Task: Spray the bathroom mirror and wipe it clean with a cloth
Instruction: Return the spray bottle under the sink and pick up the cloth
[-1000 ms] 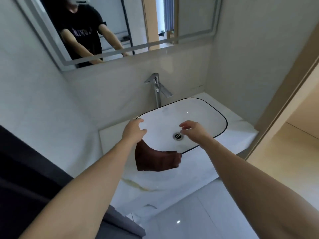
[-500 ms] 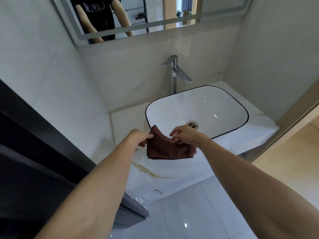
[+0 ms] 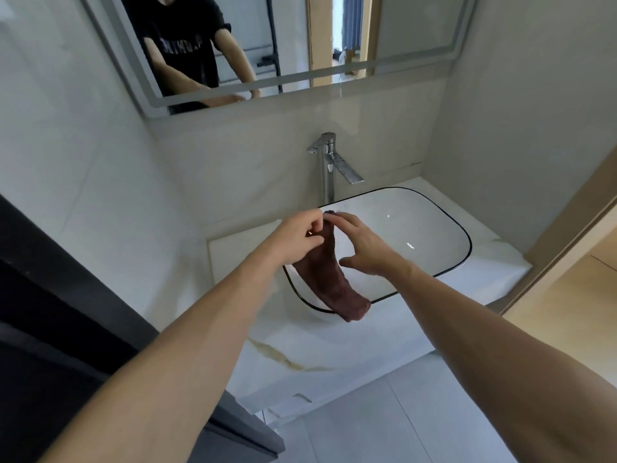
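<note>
A dark maroon cloth [image 3: 330, 279] hangs folded lengthwise over the left part of the white sink basin [image 3: 434, 228]. My left hand [image 3: 295, 237] pinches its top edge. My right hand [image 3: 362, 243] touches the same top edge with its fingertips, its thumb spread below beside the cloth. The mirror [image 3: 267, 45] hangs on the wall above the sink, its lower part in view, and reflects a person in a black shirt with both arms lowered. No spray bottle is in sight.
A chrome faucet [image 3: 329, 162] stands behind the basin. The basin sits on a white marble counter [image 3: 300, 345] with a tan vein. A dark surface [image 3: 50, 312] fills the lower left. A wooden door frame [image 3: 567, 222] runs along the right, pale floor tiles below.
Both hands have lifted the cloth up from the front of the counter to above the basin. The cloth now hangs long and narrow instead of bunched between the hands.
</note>
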`<state>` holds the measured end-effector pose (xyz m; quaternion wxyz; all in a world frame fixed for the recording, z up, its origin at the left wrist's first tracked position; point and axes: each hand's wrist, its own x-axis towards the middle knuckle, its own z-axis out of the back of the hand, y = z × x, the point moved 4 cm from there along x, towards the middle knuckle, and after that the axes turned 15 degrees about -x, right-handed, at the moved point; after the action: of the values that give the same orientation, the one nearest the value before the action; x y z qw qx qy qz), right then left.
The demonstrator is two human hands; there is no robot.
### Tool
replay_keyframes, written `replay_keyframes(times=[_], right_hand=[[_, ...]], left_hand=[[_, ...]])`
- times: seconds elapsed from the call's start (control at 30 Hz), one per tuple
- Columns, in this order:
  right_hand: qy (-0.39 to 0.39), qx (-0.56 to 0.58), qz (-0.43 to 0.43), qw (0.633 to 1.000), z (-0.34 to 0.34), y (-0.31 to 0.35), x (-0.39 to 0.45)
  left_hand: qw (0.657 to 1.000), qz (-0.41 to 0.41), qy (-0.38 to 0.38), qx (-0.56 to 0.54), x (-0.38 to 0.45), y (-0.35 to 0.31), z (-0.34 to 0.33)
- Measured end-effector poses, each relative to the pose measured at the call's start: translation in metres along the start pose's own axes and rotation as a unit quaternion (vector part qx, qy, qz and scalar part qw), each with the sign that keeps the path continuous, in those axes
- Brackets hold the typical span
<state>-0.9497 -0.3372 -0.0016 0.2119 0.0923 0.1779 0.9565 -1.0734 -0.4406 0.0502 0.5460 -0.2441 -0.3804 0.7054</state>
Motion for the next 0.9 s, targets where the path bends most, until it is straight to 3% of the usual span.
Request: replay_keyframes(times=[0.13,0.23,0.4,0.57,0.7,0.8,0.87,0.9], right_hand=[[-0.079,-0.071,-0.012,0.994,0.065,-0.009,0.005],[-0.048,-0.121,-0.056,0.99,0.103,-0.017,0.0],[-0.097,-0.087,-0.077,0.988,0.143,-0.031,-0.024],[-0.141,-0.037,-0.118,0.982,0.177,-0.043,-0.053],[-0.183,0.017,-0.132,0.974,0.203,-0.052,-0.074],[-0.236,0.17,-0.176,0.94,0.216,-0.071,-0.102],[-0.193,0.247,-0.185,0.931,0.212,-0.084,-0.128],[-0.143,0.215,-0.204,0.944,0.207,-0.091,-0.141]], left_hand=[[0.994,-0.094,0.048,0.035,0.02,-0.051,0.001],[0.991,-0.111,0.04,0.071,0.031,-0.077,0.001],[0.992,-0.072,0.061,0.08,0.046,-0.099,-0.002],[0.972,-0.102,0.082,0.193,0.06,-0.13,-0.026],[0.986,-0.105,0.1,0.081,0.069,-0.176,-0.048],[0.987,-0.144,0.078,0.002,0.077,-0.203,-0.062],[0.984,-0.165,0.058,-0.045,0.079,-0.211,-0.067],[0.981,-0.171,0.05,-0.074,0.079,-0.213,-0.068]])
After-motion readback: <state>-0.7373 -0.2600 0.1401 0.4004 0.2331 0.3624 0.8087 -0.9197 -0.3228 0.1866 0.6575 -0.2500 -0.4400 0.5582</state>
